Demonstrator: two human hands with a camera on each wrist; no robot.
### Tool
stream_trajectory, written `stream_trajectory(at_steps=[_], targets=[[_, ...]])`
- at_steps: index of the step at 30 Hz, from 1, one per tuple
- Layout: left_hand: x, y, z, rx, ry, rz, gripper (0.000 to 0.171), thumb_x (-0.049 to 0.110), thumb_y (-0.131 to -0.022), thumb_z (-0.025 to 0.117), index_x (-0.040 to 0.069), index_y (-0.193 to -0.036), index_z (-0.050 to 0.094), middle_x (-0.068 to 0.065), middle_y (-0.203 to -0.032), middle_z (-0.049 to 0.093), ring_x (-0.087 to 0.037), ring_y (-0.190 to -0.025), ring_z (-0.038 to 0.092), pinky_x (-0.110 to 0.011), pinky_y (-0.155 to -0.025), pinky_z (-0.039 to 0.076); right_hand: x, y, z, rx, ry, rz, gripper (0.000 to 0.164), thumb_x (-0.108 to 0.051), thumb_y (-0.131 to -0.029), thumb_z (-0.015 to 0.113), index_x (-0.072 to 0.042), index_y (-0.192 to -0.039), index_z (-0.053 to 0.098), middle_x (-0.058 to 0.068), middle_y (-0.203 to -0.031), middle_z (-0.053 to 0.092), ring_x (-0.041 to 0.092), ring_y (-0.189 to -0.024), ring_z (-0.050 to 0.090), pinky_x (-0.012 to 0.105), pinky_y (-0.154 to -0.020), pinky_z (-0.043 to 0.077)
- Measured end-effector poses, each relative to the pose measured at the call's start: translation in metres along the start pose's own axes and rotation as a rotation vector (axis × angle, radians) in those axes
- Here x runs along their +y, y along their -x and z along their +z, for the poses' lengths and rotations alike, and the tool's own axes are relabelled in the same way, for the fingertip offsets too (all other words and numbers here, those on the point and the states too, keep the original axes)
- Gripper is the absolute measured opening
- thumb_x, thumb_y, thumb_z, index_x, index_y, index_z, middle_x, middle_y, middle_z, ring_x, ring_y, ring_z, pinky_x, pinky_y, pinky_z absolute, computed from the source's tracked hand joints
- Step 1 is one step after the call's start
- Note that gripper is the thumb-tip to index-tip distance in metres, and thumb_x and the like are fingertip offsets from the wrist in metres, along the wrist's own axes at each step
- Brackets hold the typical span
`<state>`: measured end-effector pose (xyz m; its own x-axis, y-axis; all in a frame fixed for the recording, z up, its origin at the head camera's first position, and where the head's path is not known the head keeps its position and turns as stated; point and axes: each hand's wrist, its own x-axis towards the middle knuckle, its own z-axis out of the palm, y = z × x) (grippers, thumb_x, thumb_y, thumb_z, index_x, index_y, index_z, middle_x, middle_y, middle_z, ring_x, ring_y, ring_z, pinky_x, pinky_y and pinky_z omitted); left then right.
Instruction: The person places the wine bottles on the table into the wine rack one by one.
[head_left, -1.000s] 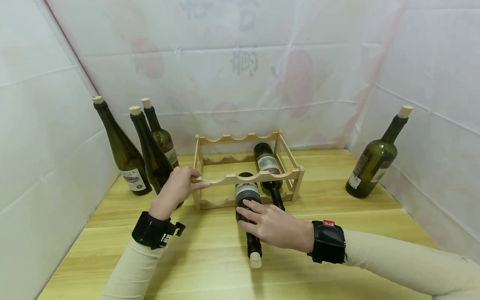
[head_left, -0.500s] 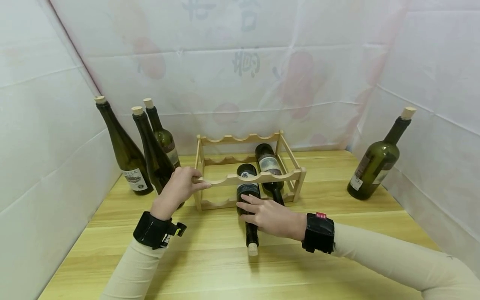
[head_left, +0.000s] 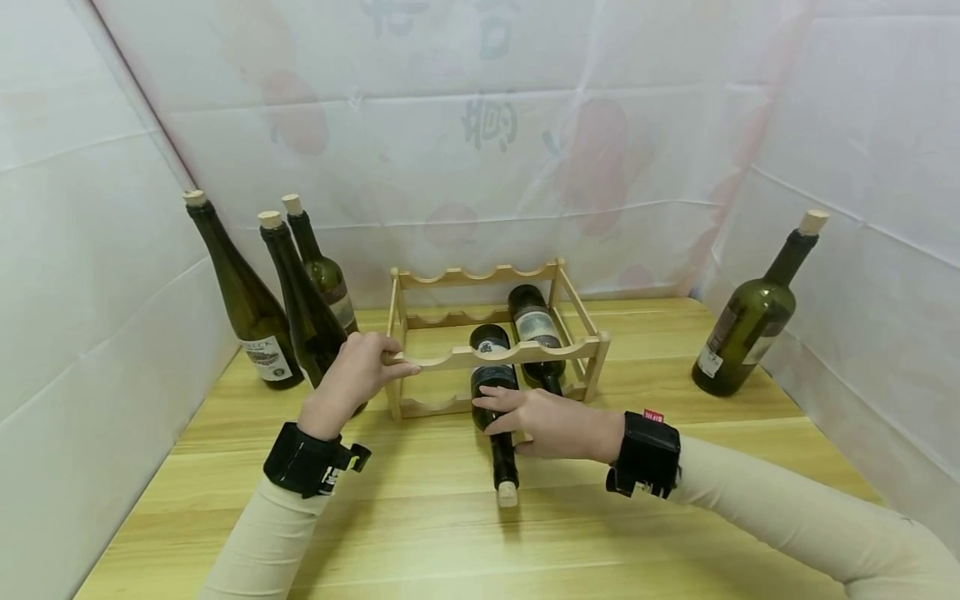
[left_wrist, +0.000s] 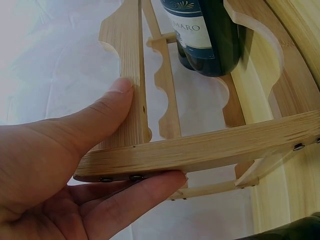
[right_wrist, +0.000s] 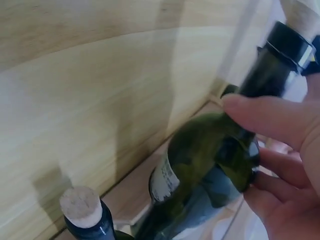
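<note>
My left hand (head_left: 351, 377) grips the front left corner of a wooden wine rack (head_left: 459, 359). In the left wrist view its thumb presses the scalloped rail and its fingers lie under the side bar. A dark green corked wine bottle (head_left: 495, 380) lies base-first in the rack's lower level, its neck sticking out toward me. My right hand (head_left: 553, 423) holds this bottle; the right wrist view has the thumb near the neck and fingers round the shoulder (right_wrist: 215, 150). To its right another wine bottle (head_left: 536, 327) lies in the rack, its neck partly behind my right hand.
On the left stand three corked bottles: a tall labelled one (head_left: 251, 312), another tall one (head_left: 300, 304) beside my left hand, and a shorter one (head_left: 327, 279) behind. One more bottle (head_left: 742, 329) stands at far right. Sheets wall the wooden table (head_left: 420, 533).
The held bottle has slid away from me, its base now farther behind the rack's front rail. My right hand has moved forward with it. The left hand keeps its grip on the corner.
</note>
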<state>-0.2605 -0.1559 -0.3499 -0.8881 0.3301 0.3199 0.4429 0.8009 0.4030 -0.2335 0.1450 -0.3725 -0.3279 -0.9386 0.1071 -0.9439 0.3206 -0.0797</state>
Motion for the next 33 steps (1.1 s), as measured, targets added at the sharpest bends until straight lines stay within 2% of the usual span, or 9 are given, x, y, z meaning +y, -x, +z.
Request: stream_trajectory(at_steps=[6, 9, 11, 16, 19, 25, 27, 30, 33], targets=[[0.000, 0.000, 0.000, 0.000, 0.001, -0.001, 0.021, 0.028, -0.082, 0.074, 0.016, -0.067, 0.065, 0.002, -0.065, 0.062, -0.010, -0.047, 0.048, -0.027, -0.048, 0.038, 0.000, 0.002, -0.009, -0.018, -0.142, 0.019, 0.042, 0.002, -0.085, 0.065, -0.012, -0.124, 0.063, 0.015, -0.146, 0.040, 0.029, -0.139, 0.025, 0.022, -0.088, 0.047], [0.000, 0.000, -0.001, 0.004, 0.001, 0.002, 0.020, 0.028, -0.082, 0.074, 0.017, -0.068, 0.065, 0.002, -0.066, 0.062, -0.010, -0.047, 0.048, -0.027, -0.048, 0.038, -0.002, 0.001, -0.014, 0.046, -0.181, 0.021, 0.035, -0.001, -0.089, 0.059, -0.010, -0.122, 0.064, 0.017, -0.143, 0.044, 0.030, -0.136, 0.030, 0.031, -0.095, 0.045], [-0.001, -0.001, 0.000, 0.005, 0.003, 0.002, 0.021, 0.028, -0.082, 0.074, 0.016, -0.067, 0.064, 0.002, -0.066, 0.062, -0.009, -0.047, 0.048, -0.027, -0.048, 0.038, -0.003, 0.001, -0.016, 0.116, -0.167, 0.033, 0.028, -0.006, -0.091, 0.059, -0.008, -0.119, 0.066, 0.017, -0.139, 0.049, 0.027, -0.132, 0.039, 0.033, -0.091, 0.048], [-0.001, -0.001, 0.001, 0.002, 0.010, -0.002, 0.019, 0.028, -0.082, 0.074, 0.017, -0.069, 0.066, 0.002, -0.068, 0.064, -0.009, -0.050, 0.051, -0.027, -0.050, 0.041, -0.009, -0.001, -0.017, 0.293, -0.020, 0.133, 0.018, -0.019, -0.091, 0.063, -0.009, -0.105, 0.070, 0.007, -0.112, 0.067, 0.013, -0.100, 0.062, 0.028, -0.073, 0.053], [-0.001, 0.000, 0.002, 0.001, 0.010, -0.004, 0.017, 0.028, -0.082, 0.074, 0.017, -0.071, 0.068, 0.002, -0.070, 0.065, -0.008, -0.051, 0.051, -0.028, -0.050, 0.043, -0.013, -0.001, -0.015, 0.323, 0.005, 0.251, 0.018, -0.029, -0.091, 0.064, -0.012, -0.095, 0.070, -0.006, -0.082, 0.067, 0.004, -0.072, 0.061, 0.022, -0.062, 0.051], [-0.001, 0.001, 0.002, -0.003, 0.008, -0.002, 0.018, 0.028, -0.082, 0.074, 0.015, -0.071, 0.068, 0.002, -0.069, 0.064, -0.009, -0.049, 0.050, -0.027, -0.050, 0.041, -0.015, 0.003, -0.005, 0.166, -0.125, 0.481, 0.044, -0.050, -0.092, 0.057, -0.019, -0.061, 0.051, -0.015, -0.048, 0.031, -0.001, -0.039, 0.029, 0.018, -0.041, 0.025], [-0.001, 0.001, 0.002, -0.001, 0.008, 0.001, 0.018, 0.028, -0.082, 0.074, 0.016, -0.070, 0.067, 0.002, -0.068, 0.063, -0.009, -0.049, 0.050, -0.027, -0.049, 0.040, -0.015, 0.004, -0.001, 0.081, -0.226, 0.545, 0.055, -0.056, -0.090, 0.055, -0.019, -0.052, 0.042, -0.013, -0.042, 0.027, 0.001, -0.033, 0.031, 0.019, -0.040, 0.024], [-0.001, 0.001, 0.002, 0.003, 0.007, 0.004, 0.019, 0.028, -0.082, 0.074, 0.017, -0.069, 0.066, 0.002, -0.068, 0.063, -0.009, -0.049, 0.049, -0.027, -0.049, 0.040, -0.014, 0.006, 0.003, -0.027, -0.434, 0.655, 0.062, -0.061, -0.088, 0.055, -0.015, -0.048, 0.048, -0.006, -0.039, 0.040, 0.009, -0.033, 0.048, 0.021, -0.038, 0.040], [0.000, 0.001, 0.001, 0.005, 0.010, 0.003, 0.019, 0.028, -0.082, 0.074, 0.018, -0.068, 0.066, 0.002, -0.068, 0.063, -0.009, -0.049, 0.050, -0.027, -0.049, 0.041, -0.012, 0.008, 0.006, -0.103, -0.711, 0.751, 0.064, -0.060, -0.087, 0.056, -0.003, -0.059, 0.061, 0.008, -0.051, 0.060, 0.023, -0.048, 0.063, 0.032, -0.049, 0.054]])
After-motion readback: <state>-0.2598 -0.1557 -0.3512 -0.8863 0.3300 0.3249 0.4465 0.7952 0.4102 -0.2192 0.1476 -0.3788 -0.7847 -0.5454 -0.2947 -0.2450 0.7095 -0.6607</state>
